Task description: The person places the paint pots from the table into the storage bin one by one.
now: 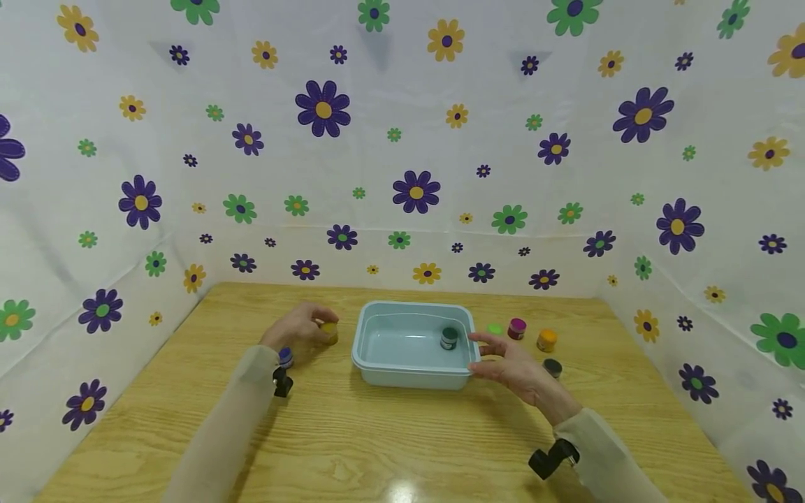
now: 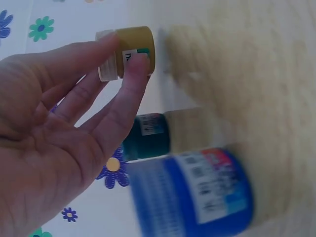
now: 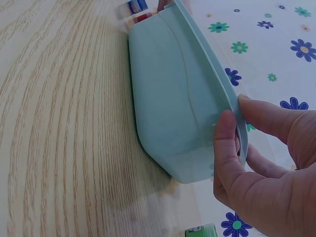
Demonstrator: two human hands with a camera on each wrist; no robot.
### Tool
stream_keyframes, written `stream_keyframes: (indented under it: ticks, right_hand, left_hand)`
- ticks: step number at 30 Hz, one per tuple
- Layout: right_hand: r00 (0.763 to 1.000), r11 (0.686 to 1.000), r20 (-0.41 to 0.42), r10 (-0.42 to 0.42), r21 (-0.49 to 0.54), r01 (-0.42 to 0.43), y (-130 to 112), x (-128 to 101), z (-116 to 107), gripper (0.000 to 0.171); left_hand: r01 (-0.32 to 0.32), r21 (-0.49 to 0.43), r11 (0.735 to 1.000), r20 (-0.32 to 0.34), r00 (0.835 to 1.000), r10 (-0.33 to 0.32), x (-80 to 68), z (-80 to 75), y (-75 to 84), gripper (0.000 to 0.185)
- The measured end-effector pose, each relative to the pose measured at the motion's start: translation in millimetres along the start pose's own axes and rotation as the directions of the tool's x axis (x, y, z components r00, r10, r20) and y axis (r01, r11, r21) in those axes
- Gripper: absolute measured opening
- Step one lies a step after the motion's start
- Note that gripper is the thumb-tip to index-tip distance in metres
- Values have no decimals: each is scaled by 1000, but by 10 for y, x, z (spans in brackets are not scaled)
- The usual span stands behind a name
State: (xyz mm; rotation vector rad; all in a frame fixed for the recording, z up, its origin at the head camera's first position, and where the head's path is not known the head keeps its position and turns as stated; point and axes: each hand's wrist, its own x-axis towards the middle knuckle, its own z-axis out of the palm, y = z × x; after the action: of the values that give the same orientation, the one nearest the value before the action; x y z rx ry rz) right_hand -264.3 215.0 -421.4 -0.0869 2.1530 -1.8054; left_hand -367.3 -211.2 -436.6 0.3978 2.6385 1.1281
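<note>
A light blue plastic tub (image 1: 377, 349) stands mid-table with a dark green-lidded jar (image 1: 449, 338) inside it. My left hand (image 1: 317, 325) is left of the tub and pinches a small yellow-lidded jar (image 1: 330, 332) between thumb and fingers; the left wrist view shows that yellow jar (image 2: 140, 42) in my fingertips (image 2: 139, 63). A blue-lidded jar (image 1: 286, 357) stands by my left wrist. My right hand (image 1: 481, 353) holds the tub's right end, thumb (image 3: 224, 143) on the outer wall of the tub (image 3: 173, 89), fingers over the rim.
Right of the tub stand green (image 1: 495, 328), magenta (image 1: 517, 328), orange (image 1: 546, 340) and black (image 1: 552, 367) jars. A teal jar (image 2: 145, 136) and the blue jar (image 2: 197, 192) show in the left wrist view. Flowered sheets wall the wooden table (image 1: 390, 447) on three sides.
</note>
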Motion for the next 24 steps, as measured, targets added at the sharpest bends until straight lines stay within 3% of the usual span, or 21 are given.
stream_keyframes:
  ticks: [7,12,17,24]
  right_hand:
    - [1000,1000,3,6,-7,-6,4,11,8,66]
    - [1000,1000,6,0,-1,0,3,24,10,67]
    - [1000,1000,16,1,10,-1,7,22,8,68]
    - [1000,1000,22,-4,10,3,12,32,-8,68]
  left_hand:
    - [4,-47,999,27,1000,-3,-56,-108,101,52]
    - [34,-160,986,85,996,-21,-61,-152,141,52]
    - [71,-234,970,100,994,-49,-62,-163,197,51]
    - [19,-242,970,69,998,-2,-60,-190,370,50]
